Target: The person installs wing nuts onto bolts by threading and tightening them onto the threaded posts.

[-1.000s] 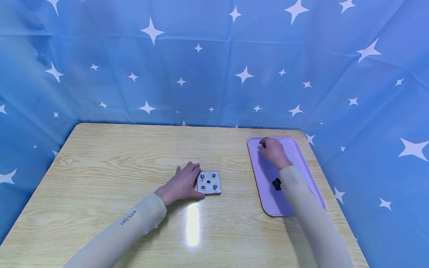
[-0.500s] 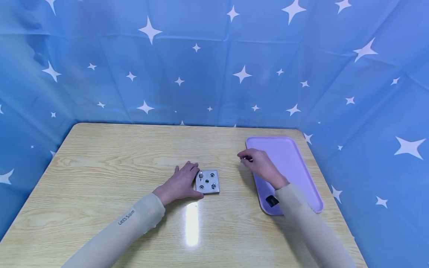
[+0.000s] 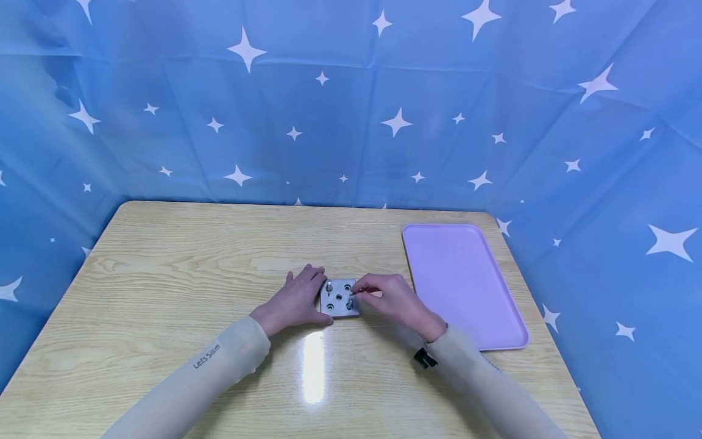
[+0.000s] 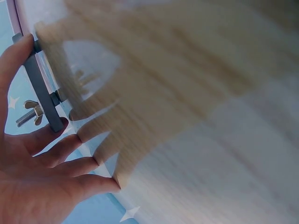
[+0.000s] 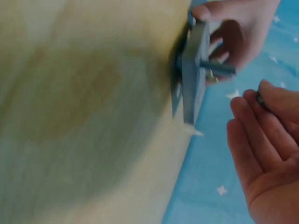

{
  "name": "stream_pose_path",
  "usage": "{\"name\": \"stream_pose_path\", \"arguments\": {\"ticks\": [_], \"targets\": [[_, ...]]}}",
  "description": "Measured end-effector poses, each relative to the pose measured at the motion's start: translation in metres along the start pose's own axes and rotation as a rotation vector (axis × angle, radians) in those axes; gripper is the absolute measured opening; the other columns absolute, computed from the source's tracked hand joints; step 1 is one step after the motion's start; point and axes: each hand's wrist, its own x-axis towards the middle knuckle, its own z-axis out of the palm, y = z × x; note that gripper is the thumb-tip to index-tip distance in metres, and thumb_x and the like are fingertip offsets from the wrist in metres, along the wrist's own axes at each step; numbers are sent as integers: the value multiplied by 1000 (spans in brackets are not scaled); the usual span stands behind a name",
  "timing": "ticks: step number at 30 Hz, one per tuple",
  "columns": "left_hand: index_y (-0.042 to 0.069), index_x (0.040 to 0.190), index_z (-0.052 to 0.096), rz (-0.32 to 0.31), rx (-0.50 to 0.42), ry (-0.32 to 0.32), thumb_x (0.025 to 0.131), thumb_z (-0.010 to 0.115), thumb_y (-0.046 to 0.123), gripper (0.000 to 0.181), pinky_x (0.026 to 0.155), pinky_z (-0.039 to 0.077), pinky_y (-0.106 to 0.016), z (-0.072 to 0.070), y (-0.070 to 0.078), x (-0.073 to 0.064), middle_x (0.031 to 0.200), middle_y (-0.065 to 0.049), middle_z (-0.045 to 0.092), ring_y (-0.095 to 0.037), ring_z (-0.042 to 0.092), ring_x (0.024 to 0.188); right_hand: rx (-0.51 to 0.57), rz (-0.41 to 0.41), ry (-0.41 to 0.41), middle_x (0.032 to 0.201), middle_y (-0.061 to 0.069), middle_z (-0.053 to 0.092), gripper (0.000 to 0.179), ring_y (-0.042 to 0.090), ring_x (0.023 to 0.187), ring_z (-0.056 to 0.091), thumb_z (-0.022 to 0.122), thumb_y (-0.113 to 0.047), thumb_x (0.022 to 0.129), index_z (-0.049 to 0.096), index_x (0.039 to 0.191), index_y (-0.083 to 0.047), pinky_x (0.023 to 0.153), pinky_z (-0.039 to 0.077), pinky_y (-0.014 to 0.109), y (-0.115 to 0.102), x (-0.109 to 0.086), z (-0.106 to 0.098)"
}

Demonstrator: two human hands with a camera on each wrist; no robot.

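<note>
A square metal plate (image 3: pixel 338 298) with several holes sits on the table; in the left wrist view it appears edge-on, slightly raised on bolt heads. My left hand (image 3: pixel 297 299) grips it by two edges, thumb (image 4: pixel 17 58) on one side and a finger on the other. One threaded bolt rising from the plate carries a wing nut (image 4: pixel 32 113). A second bolt (image 5: pixel 218 68) stands up without a visible wing nut. Beside the plate's right edge, my right hand (image 3: pixel 396 300) pinches a small dark metal piece (image 5: pixel 260 100) between thumb and forefinger; its exact kind is hard to make out.
A shallow purple tray (image 3: pixel 466 286) lies at the right of the wooden table (image 3: pixel 230 244). A small black device (image 3: pixel 425 358) is at the right wrist. Blue star-patterned cloth (image 3: pixel 351 122) hangs behind and beside the table.
My right hand has come from over the purple tray leftward to the plate, carrying the small metal piece. My left hand has stayed on the plate.
</note>
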Motion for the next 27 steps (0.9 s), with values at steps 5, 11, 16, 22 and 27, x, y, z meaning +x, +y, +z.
{"name": "stream_pose_path", "arguments": {"ticks": [5, 11, 16, 22, 27], "targets": [[-3, 145, 53, 8, 9, 7, 75, 90, 52, 96, 113, 26, -73, 0, 0, -1, 157, -21, 42, -46, 32, 149, -1, -38, -31, 106, -2, 78, 11, 14, 99, 72, 76, -10, 95, 78, 106, -12, 83, 59, 33, -1, -1, 11], [-3, 144, 53, 15, 1, 11, 75, 90, 52, 95, 113, 26, -73, 0, 0, -1, 157, -22, 42, -46, 32, 149, 5, -17, -61, 107, -3, 77, 13, 11, 98, 70, 75, -11, 96, 78, 108, -13, 83, 57, 31, 1, -3, 16], [-3, 144, 53, 11, 9, 12, 76, 90, 52, 95, 113, 26, -73, 1, 0, 0, 158, -21, 42, -45, 31, 149, 5, 10, -60, 108, -5, 76, 15, 12, 101, 70, 75, -12, 96, 78, 110, -14, 85, 57, 34, 1, -5, 18], [-3, 145, 52, 8, 4, 9, 76, 89, 52, 95, 113, 26, -72, 1, 0, -1, 158, -21, 42, -45, 31, 150, 1, 29, -54, 110, -6, 76, 16, 11, 104, 69, 74, -12, 96, 78, 111, -15, 87, 57, 34, 4, -6, 20], [-3, 144, 53, 9, 6, 13, 76, 90, 51, 95, 113, 26, -73, 1, -1, -1, 158, -21, 42, -45, 31, 149, -15, 14, -49, 110, -5, 76, 16, 10, 100, 70, 75, -15, 96, 77, 112, -16, 85, 57, 34, 7, -6, 20]]}}
